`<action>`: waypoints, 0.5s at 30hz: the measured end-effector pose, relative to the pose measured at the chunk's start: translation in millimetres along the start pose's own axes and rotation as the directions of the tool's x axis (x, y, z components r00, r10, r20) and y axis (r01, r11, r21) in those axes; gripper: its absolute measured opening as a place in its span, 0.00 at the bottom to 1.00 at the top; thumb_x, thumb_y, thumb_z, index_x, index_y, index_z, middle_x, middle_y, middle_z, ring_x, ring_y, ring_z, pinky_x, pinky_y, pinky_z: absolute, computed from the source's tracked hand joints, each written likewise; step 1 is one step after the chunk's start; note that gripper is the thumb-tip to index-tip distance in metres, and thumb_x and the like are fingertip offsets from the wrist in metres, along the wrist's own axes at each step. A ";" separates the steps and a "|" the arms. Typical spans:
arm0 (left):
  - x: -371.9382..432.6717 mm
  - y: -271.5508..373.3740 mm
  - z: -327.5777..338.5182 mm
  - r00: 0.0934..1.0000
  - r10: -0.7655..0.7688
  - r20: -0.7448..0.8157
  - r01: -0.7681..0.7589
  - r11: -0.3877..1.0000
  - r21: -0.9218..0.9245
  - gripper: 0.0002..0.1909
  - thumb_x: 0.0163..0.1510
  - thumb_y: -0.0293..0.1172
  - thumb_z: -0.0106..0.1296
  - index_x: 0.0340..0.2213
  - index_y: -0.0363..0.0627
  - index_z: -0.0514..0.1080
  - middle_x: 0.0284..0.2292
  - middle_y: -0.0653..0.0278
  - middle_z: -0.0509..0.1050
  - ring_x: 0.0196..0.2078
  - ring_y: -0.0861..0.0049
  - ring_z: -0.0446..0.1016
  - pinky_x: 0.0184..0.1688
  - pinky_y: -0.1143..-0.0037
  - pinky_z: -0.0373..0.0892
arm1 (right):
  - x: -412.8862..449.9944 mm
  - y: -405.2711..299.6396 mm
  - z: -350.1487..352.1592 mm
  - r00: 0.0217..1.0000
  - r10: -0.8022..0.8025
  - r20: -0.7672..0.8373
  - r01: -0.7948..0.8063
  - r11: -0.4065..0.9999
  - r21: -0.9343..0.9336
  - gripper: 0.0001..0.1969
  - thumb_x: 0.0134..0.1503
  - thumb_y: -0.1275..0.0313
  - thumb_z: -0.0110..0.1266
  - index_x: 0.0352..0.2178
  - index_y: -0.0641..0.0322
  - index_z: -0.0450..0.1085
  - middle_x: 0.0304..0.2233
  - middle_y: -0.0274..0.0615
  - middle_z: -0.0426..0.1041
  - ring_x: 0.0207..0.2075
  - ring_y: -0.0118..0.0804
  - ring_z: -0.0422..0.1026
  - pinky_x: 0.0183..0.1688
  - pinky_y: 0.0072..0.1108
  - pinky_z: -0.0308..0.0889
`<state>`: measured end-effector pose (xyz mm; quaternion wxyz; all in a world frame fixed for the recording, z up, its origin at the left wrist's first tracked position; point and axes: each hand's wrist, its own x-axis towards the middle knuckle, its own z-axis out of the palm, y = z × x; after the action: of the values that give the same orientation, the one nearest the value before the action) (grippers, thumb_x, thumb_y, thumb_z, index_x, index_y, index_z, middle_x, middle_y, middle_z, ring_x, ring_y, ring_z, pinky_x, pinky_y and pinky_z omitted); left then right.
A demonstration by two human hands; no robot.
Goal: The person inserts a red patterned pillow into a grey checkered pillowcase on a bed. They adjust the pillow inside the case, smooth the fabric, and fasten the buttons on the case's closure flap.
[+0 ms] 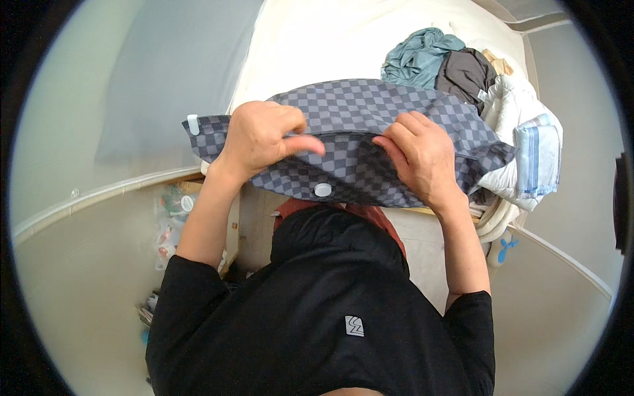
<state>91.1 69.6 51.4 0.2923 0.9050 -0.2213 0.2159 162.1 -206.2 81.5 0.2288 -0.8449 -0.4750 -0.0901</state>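
A dark grey and black checkered cloth (356, 104) spreads across the near part of a white bed, its near part raised and hanging towards me. My left hand (270, 136) is at the cloth's dark raised edge, thumb stretched out to the right; its fingers curl over the fabric, and whether they grip it is unclear. My right hand (418, 148) pinches the same edge between thumb and fingers. A round white piece (323, 190) sits on the hanging part, below and between my hands. On the cloth's left corner is a white clip-like piece (193, 124).
Beyond the cloth lies the white bed sheet (317, 44). A teal crumpled cloth (421, 57), a dark brown one (465, 74), a white quilt (502, 106) and a folded blue-and-white cloth (537, 156) lie at the right. Translucent net curtains (143, 89) flank the bed.
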 end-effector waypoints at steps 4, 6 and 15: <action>9.2 37.8 6.5 0.991 0.019 0.133 -0.036 0.991 0.129 0.16 0.42 0.45 0.67 0.24 0.46 0.77 0.22 0.68 0.71 0.23 0.72 0.70 0.25 0.73 0.64 | -18.0 19.7 -6.3 0.999 -0.047 0.015 0.047 0.999 0.018 0.12 0.49 0.70 0.65 0.22 0.60 0.67 0.23 0.39 0.67 0.28 0.42 0.69 0.29 0.31 0.66; 23.3 59.0 18.6 0.995 0.001 0.096 -0.016 0.988 0.153 0.13 0.43 0.41 0.67 0.25 0.46 0.77 0.23 0.67 0.71 0.25 0.71 0.71 0.28 0.72 0.64 | -25.5 29.2 -12.1 0.998 -0.064 0.020 0.063 0.996 0.062 0.12 0.49 0.70 0.65 0.22 0.60 0.67 0.23 0.39 0.66 0.28 0.42 0.69 0.29 0.31 0.66; 57.4 117.8 62.5 0.993 -0.083 0.088 0.070 0.987 0.144 0.08 0.44 0.27 0.64 0.28 0.44 0.75 0.28 0.65 0.72 0.32 0.67 0.71 0.34 0.69 0.63 | -51.5 52.2 -29.5 0.997 -0.059 -0.041 0.068 0.955 0.287 0.08 0.49 0.74 0.63 0.26 0.60 0.69 0.26 0.42 0.67 0.30 0.45 0.70 0.31 0.33 0.67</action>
<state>91.8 -71.2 86.3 0.2251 0.9403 -0.1841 0.1767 180.6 -282.5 72.7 0.3542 -0.7853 -0.5061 -0.0408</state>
